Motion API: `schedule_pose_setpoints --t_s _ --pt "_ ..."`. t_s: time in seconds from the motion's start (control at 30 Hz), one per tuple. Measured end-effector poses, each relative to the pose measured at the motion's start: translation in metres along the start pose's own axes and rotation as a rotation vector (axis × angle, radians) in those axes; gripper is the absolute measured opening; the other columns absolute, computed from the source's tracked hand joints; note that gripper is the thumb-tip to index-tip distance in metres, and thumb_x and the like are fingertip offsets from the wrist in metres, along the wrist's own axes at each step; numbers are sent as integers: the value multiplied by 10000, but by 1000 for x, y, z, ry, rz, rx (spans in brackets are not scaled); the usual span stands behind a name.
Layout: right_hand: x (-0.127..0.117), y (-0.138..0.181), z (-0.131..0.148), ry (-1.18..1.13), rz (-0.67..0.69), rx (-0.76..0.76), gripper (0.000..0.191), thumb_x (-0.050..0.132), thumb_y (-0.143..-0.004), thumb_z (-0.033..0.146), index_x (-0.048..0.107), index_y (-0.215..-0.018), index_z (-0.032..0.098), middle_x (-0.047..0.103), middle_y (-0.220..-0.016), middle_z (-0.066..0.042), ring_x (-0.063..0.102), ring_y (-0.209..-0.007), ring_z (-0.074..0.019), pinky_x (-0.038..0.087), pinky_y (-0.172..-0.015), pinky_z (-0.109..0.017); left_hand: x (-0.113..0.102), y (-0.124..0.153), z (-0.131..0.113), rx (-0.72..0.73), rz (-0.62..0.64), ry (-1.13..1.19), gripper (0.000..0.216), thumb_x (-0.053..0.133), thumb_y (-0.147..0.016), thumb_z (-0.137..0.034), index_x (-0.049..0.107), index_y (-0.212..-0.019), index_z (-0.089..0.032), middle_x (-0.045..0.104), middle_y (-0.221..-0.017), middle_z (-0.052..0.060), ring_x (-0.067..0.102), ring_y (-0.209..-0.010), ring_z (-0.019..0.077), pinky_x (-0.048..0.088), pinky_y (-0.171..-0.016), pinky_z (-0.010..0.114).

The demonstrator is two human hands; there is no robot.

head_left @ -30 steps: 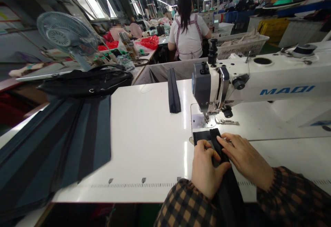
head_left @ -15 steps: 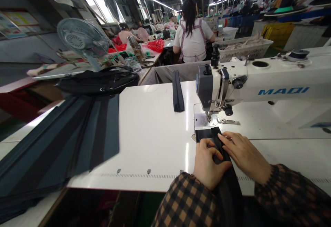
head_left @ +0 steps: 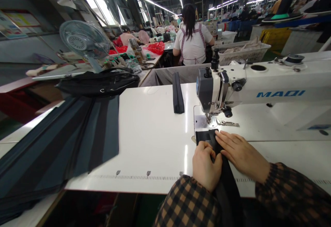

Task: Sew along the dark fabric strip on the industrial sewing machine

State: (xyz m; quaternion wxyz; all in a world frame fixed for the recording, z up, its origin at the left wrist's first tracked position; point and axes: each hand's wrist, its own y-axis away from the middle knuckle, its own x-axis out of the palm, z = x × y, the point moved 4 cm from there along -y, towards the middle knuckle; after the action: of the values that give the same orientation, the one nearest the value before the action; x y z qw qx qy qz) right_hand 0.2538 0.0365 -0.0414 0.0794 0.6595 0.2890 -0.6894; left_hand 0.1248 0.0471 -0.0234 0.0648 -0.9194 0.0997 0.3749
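Observation:
A dark fabric strip (head_left: 228,182) runs from the person's lap up onto the white sewing table, its top end just in front of the needle plate (head_left: 200,120). My left hand (head_left: 206,165) is closed on the strip's left side, thumb and curled fingers pinching it. My right hand (head_left: 241,154) lies flat along its right edge, fingers stretched out and the tips touching the cloth near its top end. Just beyond the fingers stands the white sewing machine (head_left: 274,85); its presser foot (head_left: 208,117) is clear of the strip.
A short dark zipped strip (head_left: 177,94) lies behind, left of the machine head. Large dark cloth panels (head_left: 103,130) and a black bag (head_left: 98,82) cover the table's left side. Farther back are a fan (head_left: 84,39), a seated co-worker (head_left: 192,44) and a white basket (head_left: 245,52).
My left thumb has drawn in against the curled fingers, closing the pinch on the strip. My right hand has slid slightly left and flattened onto the cloth. The strip's top end has shifted slightly.

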Motion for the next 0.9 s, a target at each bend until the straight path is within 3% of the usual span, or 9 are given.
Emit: schedule_pose_setpoints --t_s 0.23,0.37,0.5,0.63,0.77,0.9 --pt "-1 -2 0 10 24 -2 422 323 -903 270 329 -1304 138 373 -1339 -70 364 -1191 -204 331 -933 -420 -2 0 0 38 -4 -64 186 504 -763 -185 410 -603 -175 485 -799 14 505 -761 154 437 -679 306" --pt "-2 -5 2 22 31 32 419 328 -903 293 334 -1302 165 369 -1343 -47 360 -1195 -192 322 -942 -420 -1 3 0 76 -8 -79 40 469 -779 -130 463 -775 -170 484 -856 35 505 -797 167 466 -700 328" --pt "1 -6 2 79 59 21 423 342 -896 285 332 -1302 167 333 -1362 -38 320 -1224 -191 313 -952 -434 6 6 3 223 -110 -133 236 424 -789 -70 477 -999 -164 422 -1124 101 441 -1048 222 447 -858 393" --pt "4 -5 1 118 57 -56 457 375 -877 287 322 -1307 141 276 -1387 -61 273 -1252 -211 320 -950 -435 15 8 11 275 -172 -191 302 409 -804 -69 462 -1090 -148 402 -1191 121 387 -1127 251 440 -897 418" --pt "4 -4 0 105 36 -56 461 391 -869 294 344 -1295 126 279 -1385 -74 271 -1255 -218 326 -957 -422 14 8 14 268 -127 -164 311 382 -817 -60 457 -1107 -143 452 -1168 104 392 -1144 227 429 -931 380" --pt "4 -4 1 106 36 -47 464 394 -867 274 337 -1300 119 280 -1383 -78 275 -1253 -227 321 -963 -436 -5 -2 18 111 -39 -106 351 411 -820 -118 417 -1167 -167 390 -1246 111 441 -1120 213 461 -894 344"
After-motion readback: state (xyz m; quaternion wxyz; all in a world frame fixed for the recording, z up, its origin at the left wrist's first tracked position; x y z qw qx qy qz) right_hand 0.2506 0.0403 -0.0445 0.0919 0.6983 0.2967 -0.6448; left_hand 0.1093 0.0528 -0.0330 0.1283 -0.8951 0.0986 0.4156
